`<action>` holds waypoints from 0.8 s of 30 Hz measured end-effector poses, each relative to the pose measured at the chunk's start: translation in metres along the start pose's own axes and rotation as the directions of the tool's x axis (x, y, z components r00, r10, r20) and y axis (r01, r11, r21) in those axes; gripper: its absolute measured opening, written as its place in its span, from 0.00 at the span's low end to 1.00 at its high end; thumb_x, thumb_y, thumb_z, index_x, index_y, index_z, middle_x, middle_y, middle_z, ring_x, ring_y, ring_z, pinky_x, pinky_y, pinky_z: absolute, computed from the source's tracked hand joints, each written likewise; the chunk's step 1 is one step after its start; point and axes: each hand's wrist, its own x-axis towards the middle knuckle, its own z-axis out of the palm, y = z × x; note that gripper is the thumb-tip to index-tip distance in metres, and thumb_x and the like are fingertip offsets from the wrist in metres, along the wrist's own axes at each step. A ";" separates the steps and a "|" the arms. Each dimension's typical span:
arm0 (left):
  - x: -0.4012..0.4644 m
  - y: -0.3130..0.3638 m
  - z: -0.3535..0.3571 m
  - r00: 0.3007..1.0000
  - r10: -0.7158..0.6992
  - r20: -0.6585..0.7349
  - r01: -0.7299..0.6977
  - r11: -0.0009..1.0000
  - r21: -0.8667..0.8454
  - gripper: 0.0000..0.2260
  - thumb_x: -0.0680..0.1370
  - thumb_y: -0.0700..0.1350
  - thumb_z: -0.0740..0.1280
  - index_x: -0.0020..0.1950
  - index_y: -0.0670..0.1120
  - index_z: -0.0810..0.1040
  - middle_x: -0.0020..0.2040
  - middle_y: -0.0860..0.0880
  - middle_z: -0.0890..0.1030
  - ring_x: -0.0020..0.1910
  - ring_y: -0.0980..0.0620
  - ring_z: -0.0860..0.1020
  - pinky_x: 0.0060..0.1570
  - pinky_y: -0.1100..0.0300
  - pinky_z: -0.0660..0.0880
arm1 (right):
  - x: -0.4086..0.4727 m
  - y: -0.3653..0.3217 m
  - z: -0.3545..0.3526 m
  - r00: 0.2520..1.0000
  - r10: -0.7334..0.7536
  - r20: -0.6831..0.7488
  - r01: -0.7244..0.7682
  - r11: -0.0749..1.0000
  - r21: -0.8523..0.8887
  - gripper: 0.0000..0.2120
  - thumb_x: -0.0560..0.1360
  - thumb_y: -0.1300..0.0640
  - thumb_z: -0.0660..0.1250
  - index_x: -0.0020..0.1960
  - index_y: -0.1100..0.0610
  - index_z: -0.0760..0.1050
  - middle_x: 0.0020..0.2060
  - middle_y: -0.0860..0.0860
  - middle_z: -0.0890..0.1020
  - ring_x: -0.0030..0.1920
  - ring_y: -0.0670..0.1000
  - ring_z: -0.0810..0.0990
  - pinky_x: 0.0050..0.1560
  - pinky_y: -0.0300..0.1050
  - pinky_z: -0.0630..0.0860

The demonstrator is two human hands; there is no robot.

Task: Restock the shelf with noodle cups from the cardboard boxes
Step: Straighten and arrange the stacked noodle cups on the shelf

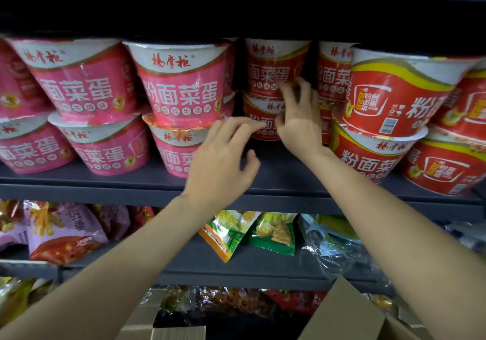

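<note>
Two red noodle cups stand stacked deep in a gap on the dark shelf [278,182]: an upper red cup [268,68] on a lower red cup [256,114]. My right hand [299,121] reaches into the gap with its fingers spread, fingertips at the upper cup's base and thumb on the lower cup's rim. My left hand [223,160] stretches in from the left, its straight fingertips touching the lower cup's side. Neither hand wraps round a cup. Open cardboard boxes [349,313] show at the bottom edge.
Pink noodle cups [181,87] are stacked two high left of the gap, and red cups [394,97] two high to its right. The shelf above hangs low over the cups. Snack bags [273,234] lie on the shelf below.
</note>
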 end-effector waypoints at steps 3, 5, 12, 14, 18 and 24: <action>0.023 0.007 0.038 0.981 -0.146 0.130 0.147 0.989 -0.003 0.23 0.74 0.41 0.64 0.69 0.42 0.69 0.64 0.45 0.72 0.62 0.46 0.69 0.61 0.57 0.68 | 0.019 0.002 -0.002 0.965 -0.181 0.191 0.230 0.933 -0.278 0.37 0.71 0.65 0.66 0.75 0.45 0.58 0.74 0.58 0.60 0.72 0.66 0.58 0.68 0.66 0.57; 0.037 0.003 0.058 0.945 -0.262 0.194 0.262 0.965 0.027 0.27 0.74 0.41 0.65 0.73 0.42 0.63 0.69 0.43 0.68 0.66 0.44 0.66 0.64 0.54 0.66 | 0.030 0.007 0.000 0.916 -0.199 0.348 0.332 0.863 -0.380 0.37 0.75 0.59 0.64 0.77 0.43 0.48 0.77 0.52 0.53 0.76 0.61 0.50 0.72 0.64 0.42; 0.081 -0.024 0.095 0.915 -0.342 0.215 0.350 0.937 -0.001 0.35 0.75 0.40 0.66 0.78 0.42 0.52 0.77 0.40 0.56 0.75 0.42 0.57 0.72 0.55 0.54 | 0.013 0.030 0.003 0.940 -0.047 0.337 0.169 0.924 -0.344 0.38 0.76 0.55 0.65 0.78 0.54 0.45 0.77 0.54 0.45 0.77 0.57 0.41 0.74 0.60 0.39; 0.092 -0.027 0.100 0.904 -0.376 0.202 0.376 0.926 0.039 0.36 0.76 0.43 0.66 0.78 0.43 0.49 0.77 0.40 0.53 0.75 0.42 0.56 0.72 0.54 0.54 | 0.009 0.027 0.002 0.951 0.118 0.285 -0.072 0.983 -0.166 0.39 0.75 0.58 0.65 0.78 0.57 0.46 0.77 0.56 0.46 0.77 0.57 0.45 0.75 0.55 0.45; 0.113 -0.037 0.115 0.863 -0.439 0.250 0.442 0.896 0.047 0.35 0.76 0.49 0.65 0.77 0.43 0.51 0.76 0.39 0.57 0.73 0.40 0.60 0.71 0.48 0.60 | 0.023 0.025 0.010 0.905 0.272 0.327 -0.360 0.899 0.248 0.43 0.75 0.59 0.66 0.78 0.55 0.40 0.77 0.56 0.48 0.76 0.58 0.54 0.73 0.54 0.58; 0.114 -0.030 0.119 0.867 -0.435 0.241 0.481 0.858 -0.180 0.26 0.78 0.51 0.62 0.74 0.46 0.60 0.74 0.44 0.63 0.71 0.42 0.65 0.68 0.48 0.66 | 0.033 0.021 0.017 0.920 0.224 0.322 -0.342 0.861 0.376 0.34 0.76 0.49 0.62 0.76 0.54 0.50 0.74 0.55 0.60 0.71 0.57 0.64 0.70 0.57 0.64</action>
